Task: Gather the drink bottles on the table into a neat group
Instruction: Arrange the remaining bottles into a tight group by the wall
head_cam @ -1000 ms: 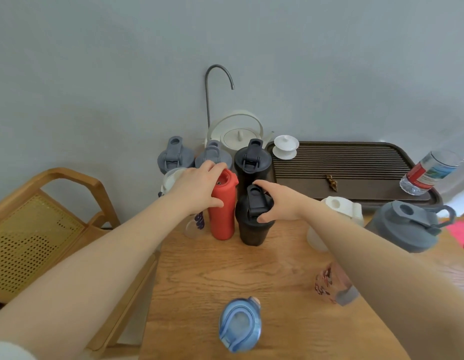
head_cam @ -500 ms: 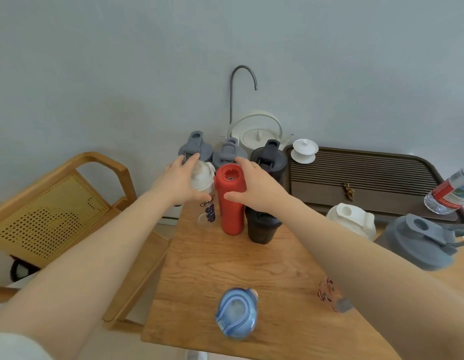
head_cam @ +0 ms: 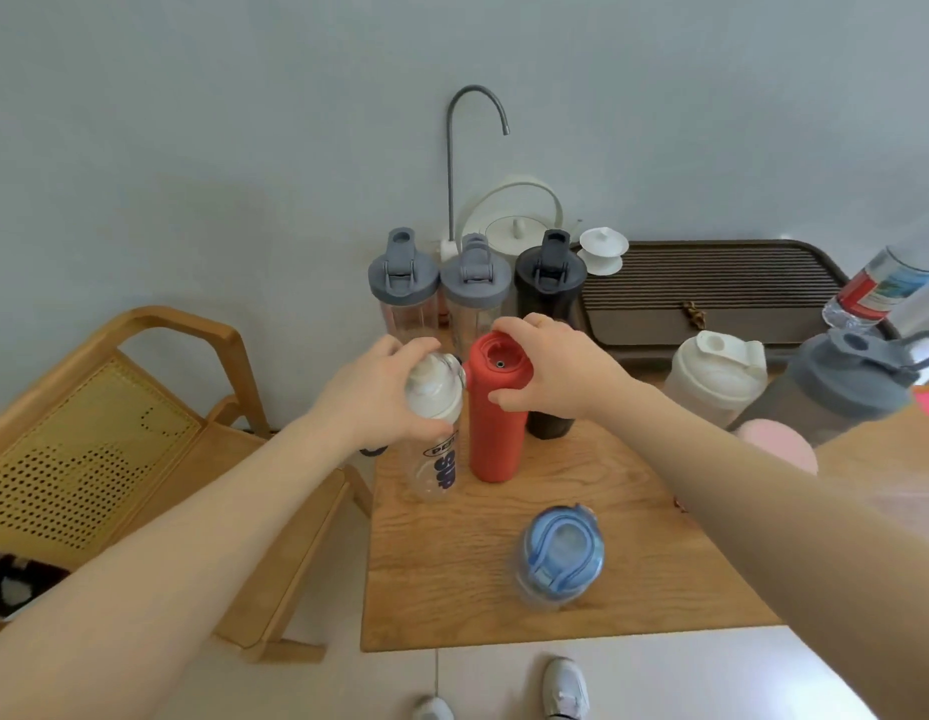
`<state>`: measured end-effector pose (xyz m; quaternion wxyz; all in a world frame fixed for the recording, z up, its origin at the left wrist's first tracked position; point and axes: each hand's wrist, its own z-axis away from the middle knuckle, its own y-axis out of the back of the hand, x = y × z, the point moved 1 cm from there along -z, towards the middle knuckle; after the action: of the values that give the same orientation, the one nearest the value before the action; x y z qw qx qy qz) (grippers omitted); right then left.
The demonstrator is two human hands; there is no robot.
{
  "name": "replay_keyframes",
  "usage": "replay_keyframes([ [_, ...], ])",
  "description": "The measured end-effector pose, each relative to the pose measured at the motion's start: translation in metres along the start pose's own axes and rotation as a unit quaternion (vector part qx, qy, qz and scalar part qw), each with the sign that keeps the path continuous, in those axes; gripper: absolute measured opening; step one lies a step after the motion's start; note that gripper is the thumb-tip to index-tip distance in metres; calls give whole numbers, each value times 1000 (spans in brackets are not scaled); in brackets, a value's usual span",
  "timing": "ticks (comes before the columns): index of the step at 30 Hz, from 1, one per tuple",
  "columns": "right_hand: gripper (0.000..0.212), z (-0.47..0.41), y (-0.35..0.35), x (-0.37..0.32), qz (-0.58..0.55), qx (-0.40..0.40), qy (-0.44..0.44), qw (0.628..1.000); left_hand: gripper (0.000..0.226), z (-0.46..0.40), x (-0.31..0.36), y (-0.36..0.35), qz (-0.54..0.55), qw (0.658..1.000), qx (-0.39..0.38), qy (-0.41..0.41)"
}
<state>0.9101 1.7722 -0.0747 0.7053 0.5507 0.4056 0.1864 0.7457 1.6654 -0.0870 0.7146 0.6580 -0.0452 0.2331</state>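
The left hand (head_cam: 379, 394) was clamped on the clear bottle (head_cam: 435, 433) and the right hand (head_cam: 556, 376) on the red bottle (head_cam: 496, 423), apparently pressing them together just in front of three lidded bottles (head_cam: 475, 288) on the worktop (head_cam: 504, 563)

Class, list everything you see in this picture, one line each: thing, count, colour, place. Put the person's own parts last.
Grey-lidded clear bottles: 2, back row by the wall.
Black bottle: 1, back row.
Red bottle: 1, front row.
Clear printed bottle: 1, left of red.
Blue-lidded bottle: 1, table front.
White shaker: 1, right.
Grey shaker: 1, far right.
Water bottle: 1, red label, on tray.
Tea tray: 1, brown.
Kettle: 1, white.
Chair: 1, wooden.
Left hand: on clear bottle.
Right hand: on red bottle.
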Motion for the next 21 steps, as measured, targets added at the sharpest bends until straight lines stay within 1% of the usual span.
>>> replay_keyframes([
  [3,77,17,-6,-10,18,-8,-8,1000,85,11,-5,-4,9,1000,8,-19],
  [6,77,24,-8,-16,-2,1,-41,999,89,17,-3,-6,-1,999,2,-38],
  [10,78,35,-14,-17,-50,18,-71,996,96,21,2,-7,-73,996,-5,-53],
  [12,82,44,-20,-17,-60,10,-73,995,98,25,5,-8,-115,991,11,-68],
  [14,87,54,-23,-17,-50,5,-69,996,95,32,14,-7,-124,987,40,-93],
  [16,87,65,-21,-11,-55,23,-69,996,83,40,27,-5,-104,977,99,-159],
  [18,81,78,-16,0,-73,71,-87,991,63,48,44,-5,-73,951,143,-263],
  [19,76,86,-13,7,-80,106,-99,986,55,50,54,-7,-59,940,145,-302],
  [21,60,104,-5,25,-80,178,-122,973,44,51,76,-12,-38,929,124,-346],
])
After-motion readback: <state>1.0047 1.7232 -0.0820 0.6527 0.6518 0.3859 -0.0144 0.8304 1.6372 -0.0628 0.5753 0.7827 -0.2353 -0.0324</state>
